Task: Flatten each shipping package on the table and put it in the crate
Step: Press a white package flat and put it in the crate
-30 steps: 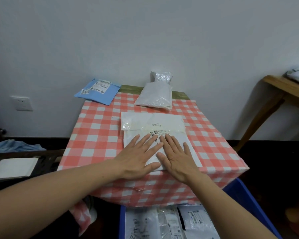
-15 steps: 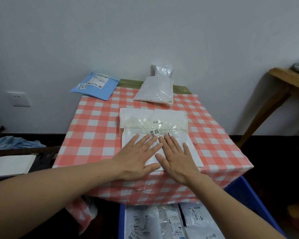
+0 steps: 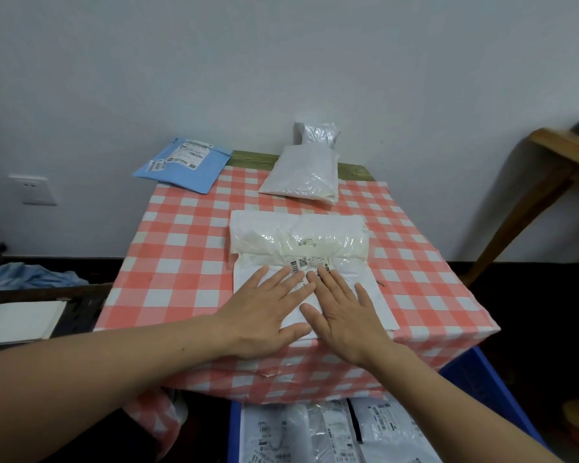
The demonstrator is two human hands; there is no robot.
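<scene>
Pressing down side by side, a person's left hand and right hand lie flat on the near half of a white shipping package. The fingers are straight and slightly spread. Neither hand grips anything; both palms rest open on the plastic, and the index fingers almost touch just below a printed barcode label.

The package lies in the middle of a small table covered with a red-and-white checked cloth, and its near end reaches the table's front edge. Its far half looks puffed and shiny, while the part under the hands looks flatter.

Farther back, a blue mailer with white labels hangs partly over the back left corner. A white bubble mailer lies near the back edge, its top end bent up against the wall.

Below the table's front edge stands a blue crate, with several flat grey and white packages lying in it. A white wall socket sits to the left.
</scene>
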